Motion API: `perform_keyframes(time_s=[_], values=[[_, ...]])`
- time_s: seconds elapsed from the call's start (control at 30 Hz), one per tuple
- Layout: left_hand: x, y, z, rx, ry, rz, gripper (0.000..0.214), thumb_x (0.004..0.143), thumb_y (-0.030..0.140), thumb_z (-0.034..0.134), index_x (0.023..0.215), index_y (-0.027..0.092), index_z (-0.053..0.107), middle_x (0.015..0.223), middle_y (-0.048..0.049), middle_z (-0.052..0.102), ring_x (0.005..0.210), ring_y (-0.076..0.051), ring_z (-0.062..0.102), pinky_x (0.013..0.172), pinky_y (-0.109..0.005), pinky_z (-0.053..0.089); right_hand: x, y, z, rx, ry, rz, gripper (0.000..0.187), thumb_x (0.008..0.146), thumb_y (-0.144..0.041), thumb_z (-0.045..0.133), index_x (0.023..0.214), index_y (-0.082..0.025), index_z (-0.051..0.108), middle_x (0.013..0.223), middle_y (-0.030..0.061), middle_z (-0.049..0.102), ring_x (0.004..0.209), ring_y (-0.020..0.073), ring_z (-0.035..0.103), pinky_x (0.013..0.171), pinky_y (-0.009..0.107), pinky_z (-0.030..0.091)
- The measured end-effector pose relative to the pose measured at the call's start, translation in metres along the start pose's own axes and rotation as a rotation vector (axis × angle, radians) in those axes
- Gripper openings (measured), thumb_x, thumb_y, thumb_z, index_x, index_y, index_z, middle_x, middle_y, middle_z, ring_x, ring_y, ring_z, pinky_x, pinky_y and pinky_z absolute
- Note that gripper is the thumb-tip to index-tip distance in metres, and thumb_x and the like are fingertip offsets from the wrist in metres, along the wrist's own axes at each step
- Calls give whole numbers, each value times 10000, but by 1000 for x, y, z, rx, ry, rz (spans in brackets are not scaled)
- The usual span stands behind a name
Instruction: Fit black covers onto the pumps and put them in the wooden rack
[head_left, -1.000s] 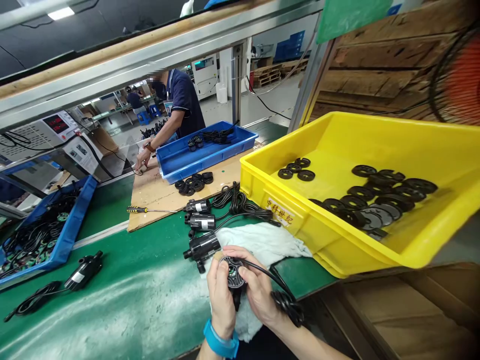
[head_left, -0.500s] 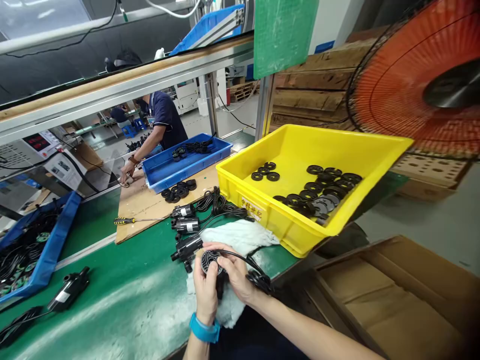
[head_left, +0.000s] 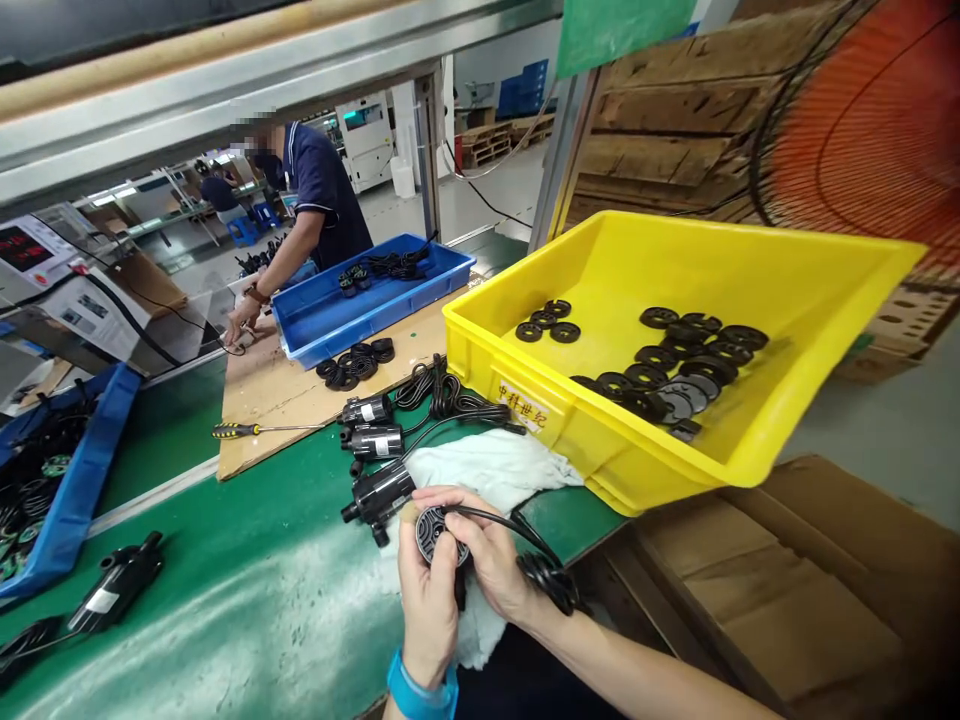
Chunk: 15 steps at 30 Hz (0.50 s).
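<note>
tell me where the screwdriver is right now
In the head view, the screwdriver lies left of centre, across the near left corner of the brown board, its shaft pointing right toward the black cylinders.

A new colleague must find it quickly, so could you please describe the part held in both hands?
Start at the yellow bin, then the pale cloth beside it. Over the cloth, the left hand and right hand hold a dark part. Unlike the black cylinders lying nearby, it turns a round end with curved grey ridges to the camera.

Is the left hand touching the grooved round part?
Touching: the head view shows the left hand with its thumb lying on the grooved round part.
</note>
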<state>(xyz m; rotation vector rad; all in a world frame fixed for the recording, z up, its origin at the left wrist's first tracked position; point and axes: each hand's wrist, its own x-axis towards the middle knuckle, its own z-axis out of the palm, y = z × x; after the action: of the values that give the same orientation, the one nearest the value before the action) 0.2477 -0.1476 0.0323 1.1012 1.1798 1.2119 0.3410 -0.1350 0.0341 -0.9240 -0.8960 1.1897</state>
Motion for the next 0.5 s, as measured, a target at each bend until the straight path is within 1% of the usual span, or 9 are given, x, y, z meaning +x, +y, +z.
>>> perform_keyframes(time_s=[0.13, 0.23, 0.3, 0.4, 0.5], values=[[-1, -9, -3, 0, 15, 17, 481, 893, 550, 620, 1206, 184, 615, 1185, -110, 667, 1099, -260, 642, 954, -360, 522, 1, -3, 1, -22, -5, -5, 224, 866, -303, 563, 920, -239, 770, 1101, 53, 749, 1076, 253, 665, 997, 396, 504], [-1, -16, -5, -2, 69, 49, 484, 923, 567, 550, 1203, 182, 637, 1243, -113, 655, 1185, -274, 600, 1013, -367, 486, 2, -4, 1, -36, -21, -22, 224, 882, -314, 561, 927, -236, 765, 1110, 60, 745, 1084, 257, 665, 1003, 408, 501], [-1, -19, -6, -2, 102, 39, 466, 951, 550, 501, 1196, 182, 648, 1265, -108, 651, 1220, -269, 578, 1038, -358, 462, 2, -4, -1, -49, -42, -31, 227, 894, -329, 567, 946, -234, 766, 1127, 66, 739, 1098, 260, 661, 1004, 409, 500], [2, -22, -5, -13, 118, 26, 445, 949, 535, 508, 1164, 175, 657, 1231, -103, 666, 1196, -263, 591, 1006, -340, 472, 1, -2, -2, -62, -55, -51, 233, 904, -356, 574, 957, -237, 767, 1122, 72, 737, 1104, 265, 659, 997, 408, 508], [6, -23, -4, -17, 130, 33, 451, 932, 558, 523, 1127, 177, 665, 1171, -100, 685, 1153, -263, 610, 953, -329, 496, 0, 0, -2, -61, -44, -61, 233, 921, -353, 557, 975, -247, 757, 1128, 68, 736, 1106, 255, 661, 1013, 410, 503]])
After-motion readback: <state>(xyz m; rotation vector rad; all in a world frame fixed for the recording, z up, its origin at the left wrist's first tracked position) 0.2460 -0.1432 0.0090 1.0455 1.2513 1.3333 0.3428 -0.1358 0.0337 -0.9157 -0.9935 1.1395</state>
